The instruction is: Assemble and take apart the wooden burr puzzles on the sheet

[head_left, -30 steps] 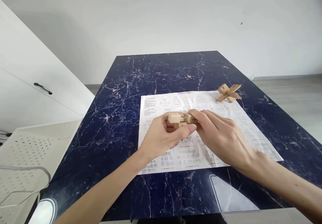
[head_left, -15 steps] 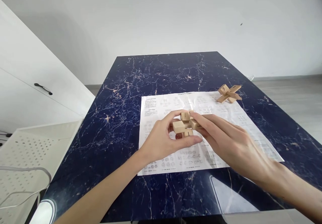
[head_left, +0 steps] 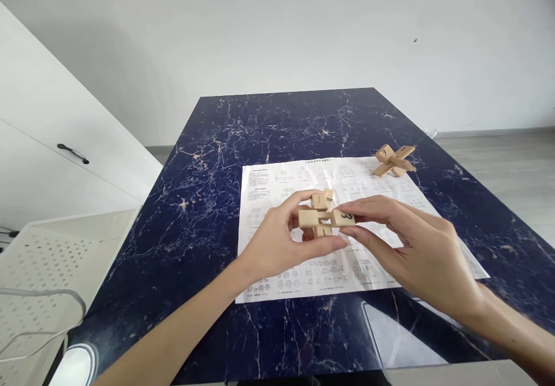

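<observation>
Above the printed sheet, my left hand (head_left: 277,238) is closed around a wooden burr puzzle (head_left: 309,219) made of interlocking light-wood pieces. Its thumb presses along the near side, and the fingers curl behind the far side, partly hidden. One piece, marked 3 (head_left: 343,218), sticks out to the right; my right hand (head_left: 411,250) pinches its end between thumb and fingers. Pieces marked 1 show at the top and bottom of the puzzle. How the pieces join in the middle is partly covered.
A second wooden cross-shaped puzzle (head_left: 394,161), numbered, stands at the sheet's far right corner. The white sheet (head_left: 269,201) with printed diagrams lies on the dark blue marbled table (head_left: 243,126). A white cabinet (head_left: 56,108) and a perforated white panel (head_left: 52,259) flank the left side.
My right hand has shifted right and turned, its fingers leaving the puzzle's top to pinch the piece marked 3, which now shows more fully. My left hand keeps its hold.
</observation>
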### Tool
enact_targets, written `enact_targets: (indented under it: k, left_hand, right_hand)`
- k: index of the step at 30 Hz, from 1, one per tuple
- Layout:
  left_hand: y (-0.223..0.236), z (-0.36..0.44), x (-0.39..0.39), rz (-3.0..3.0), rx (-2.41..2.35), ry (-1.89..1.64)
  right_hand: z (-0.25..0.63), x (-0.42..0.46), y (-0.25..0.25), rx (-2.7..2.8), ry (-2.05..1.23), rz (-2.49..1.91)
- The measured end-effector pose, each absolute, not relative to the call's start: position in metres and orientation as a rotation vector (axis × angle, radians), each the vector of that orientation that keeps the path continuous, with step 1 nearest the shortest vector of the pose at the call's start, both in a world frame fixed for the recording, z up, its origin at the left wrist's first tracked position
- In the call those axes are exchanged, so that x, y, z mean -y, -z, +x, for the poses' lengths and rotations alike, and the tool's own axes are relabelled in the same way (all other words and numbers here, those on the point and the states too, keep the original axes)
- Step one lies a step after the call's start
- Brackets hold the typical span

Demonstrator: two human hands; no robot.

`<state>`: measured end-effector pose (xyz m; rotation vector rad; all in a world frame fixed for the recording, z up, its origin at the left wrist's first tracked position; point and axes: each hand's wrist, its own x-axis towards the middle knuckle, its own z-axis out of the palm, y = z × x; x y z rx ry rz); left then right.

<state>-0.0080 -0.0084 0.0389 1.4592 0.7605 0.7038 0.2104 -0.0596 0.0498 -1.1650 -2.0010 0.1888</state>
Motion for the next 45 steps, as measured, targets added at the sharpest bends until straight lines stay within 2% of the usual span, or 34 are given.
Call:
enact_targets:
  k: [17,45]
  left_hand:
    - [-0.0357,-0.0110,0.0100,1.465,-0.519,-0.769]
    - [-0.0350,-0.0105,0.0124,1.625,-0.672,-0.778]
  right_hand:
    - [0.2074,0.0618,-0.0523,2.042,-0.060,-1.097]
    - [0.2115,0.0603,-0.0539,2.078,-0.110,-1.069]
